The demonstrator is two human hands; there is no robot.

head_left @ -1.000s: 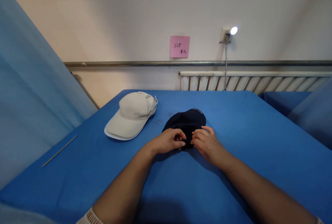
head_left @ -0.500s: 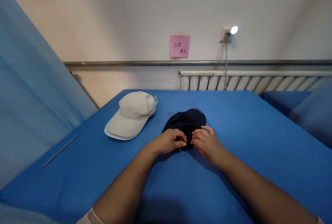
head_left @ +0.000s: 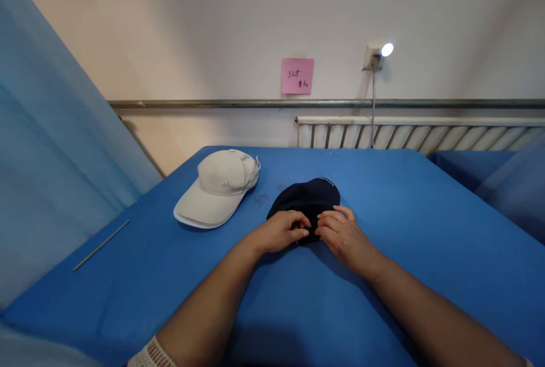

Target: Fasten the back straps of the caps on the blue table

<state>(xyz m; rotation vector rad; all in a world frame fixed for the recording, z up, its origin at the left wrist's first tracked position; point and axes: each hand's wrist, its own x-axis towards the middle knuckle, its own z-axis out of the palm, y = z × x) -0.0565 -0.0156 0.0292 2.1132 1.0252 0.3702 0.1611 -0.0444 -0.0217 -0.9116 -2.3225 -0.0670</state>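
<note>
Navy cap (head_left: 296, 197) on blue sheet (head_left: 374, 191), brim (head_left: 327, 190) facing away. WIP afaict: both hands on it, not released; what's left unclear, near edge hidden. L hand (head_left: 283, 232): thumb/fingertips close, can't tell if pinching fabric. R hand (head_left: 344, 237): fingers bent, grip unclear. White baseball cap (head_left: 223, 174) untouched.

Matt cloth dark cap (head_left: 305, 197); matt cloth pale cap (head_left: 221, 177); smooth cloth sheet (head_left: 404, 208); dull metal rail (head_left: 213, 104)
</note>
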